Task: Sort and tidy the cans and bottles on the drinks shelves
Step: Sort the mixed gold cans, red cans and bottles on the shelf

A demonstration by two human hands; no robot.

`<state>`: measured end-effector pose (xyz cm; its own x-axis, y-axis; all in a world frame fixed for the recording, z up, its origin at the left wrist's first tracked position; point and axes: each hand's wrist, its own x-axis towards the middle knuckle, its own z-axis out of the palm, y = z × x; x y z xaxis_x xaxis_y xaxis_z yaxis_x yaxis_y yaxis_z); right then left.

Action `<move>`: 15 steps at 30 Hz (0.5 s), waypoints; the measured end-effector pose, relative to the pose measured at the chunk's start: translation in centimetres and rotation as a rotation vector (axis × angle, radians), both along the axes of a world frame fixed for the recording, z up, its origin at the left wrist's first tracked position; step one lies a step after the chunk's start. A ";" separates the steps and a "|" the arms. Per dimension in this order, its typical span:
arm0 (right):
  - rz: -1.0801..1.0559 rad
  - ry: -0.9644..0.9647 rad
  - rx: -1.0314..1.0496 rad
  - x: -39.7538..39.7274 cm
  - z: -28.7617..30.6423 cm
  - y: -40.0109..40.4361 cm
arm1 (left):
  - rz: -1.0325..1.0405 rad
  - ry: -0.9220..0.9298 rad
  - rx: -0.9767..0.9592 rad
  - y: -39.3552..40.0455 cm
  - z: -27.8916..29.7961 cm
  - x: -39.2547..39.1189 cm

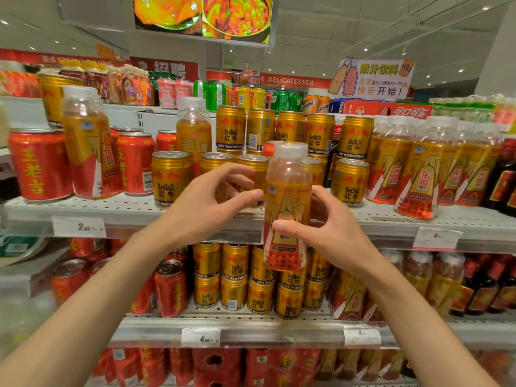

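An orange drink bottle [287, 196] with a clear cap and a gold-and-red label is upright in front of the middle shelf [111, 210]. My right hand [332, 236] grips its lower half, thumb on the label and fingers behind. My left hand [206, 202] hovers just left of it with fingers loosely curved. Its thumb tip is beside the bottle, in front of the gold Red Bull cans [170, 177], and it holds nothing. Two matching bottles stand among the cans, one [86, 141] between the red cans [39, 163] and one [192, 127] behind the gold ones.
A row of the same bottles [424, 169] fills the shelf's right side, with dark bottles [502, 180] at the far right. The lower shelf [251, 328] holds stacked gold cans, red cans and more bottles. Mixed cans line the top shelf [251, 99].
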<state>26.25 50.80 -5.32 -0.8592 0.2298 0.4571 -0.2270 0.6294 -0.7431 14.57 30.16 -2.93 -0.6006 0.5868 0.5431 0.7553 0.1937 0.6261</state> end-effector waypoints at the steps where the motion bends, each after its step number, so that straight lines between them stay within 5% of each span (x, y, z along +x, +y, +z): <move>1: -0.025 0.016 -0.017 0.3 -0.4 -0.2 | 0.001 -0.017 0.028 -0.5 -0.7 0.1; 15: -0.323 -0.046 -0.236 7.6 -10.0 -0.8 | 0.072 -0.467 0.231 -2.4 -15.4 4.4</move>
<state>33.87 49.95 -15.36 -0.7442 0.5851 0.3221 -0.0086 0.4739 -0.8806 18.92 27.80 -18.31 -0.8441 0.4314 0.3183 0.3756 0.0521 0.9253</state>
